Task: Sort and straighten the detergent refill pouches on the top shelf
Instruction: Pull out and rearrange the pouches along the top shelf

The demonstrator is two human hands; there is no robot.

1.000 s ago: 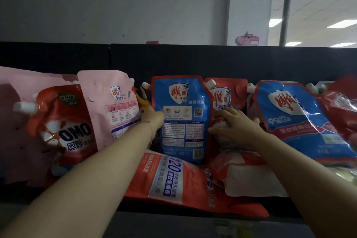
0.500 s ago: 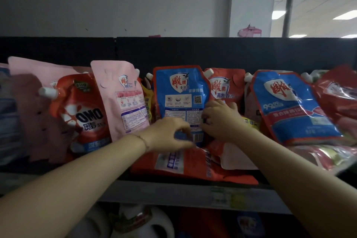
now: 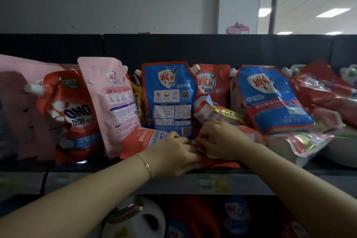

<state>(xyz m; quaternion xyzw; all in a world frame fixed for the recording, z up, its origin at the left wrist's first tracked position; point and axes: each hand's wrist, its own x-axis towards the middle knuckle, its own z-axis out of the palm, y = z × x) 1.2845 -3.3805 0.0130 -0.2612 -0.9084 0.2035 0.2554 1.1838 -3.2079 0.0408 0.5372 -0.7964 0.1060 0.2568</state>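
Pale pink pouches (image 3: 17, 87): far left, slumped against the back panel; no hand near.
OMO pouch (image 3: 73, 116): red, leaning, white spout to the left; untouched.
Pink pouch (image 3: 112, 102): standing back-side out, tilted left, just beside the OMO pouch.
Blue pouch (image 3: 170, 98): upright at centre, printed back facing out, free of both hands.
Flat orange-red pouch (image 3: 139, 139): lying at the front of the top shelf (image 3: 193, 183), below the blue pouch, its near edge over the shelf lip.
Left hand (image 3: 172, 154): back of hand up, fingers curled onto the flat orange-red pouch near its middle, touching the right hand.
Right hand (image 3: 220, 139): fingers bent, seemingly pinching a red-and-white edge of that same pouch; the grip itself is partly hidden.
Change: a second ago the left hand was at the blue pouch's left edge and the right lay flat on the red pouch (image 3: 212, 83) beside it. Both have since dropped and met low at the front.
Meaning: the blue pouch looks settled; the lying pouch is probably next to be stood up or pulled out.
Yellow-banded pouch (image 3: 218, 112): tipped on its side, just above the right hand.
Leaning blue pouch (image 3: 270, 98): slanted right, over flattened pouches.
Red pouches (image 3: 322, 87): far right, heaped, not yet straightened.
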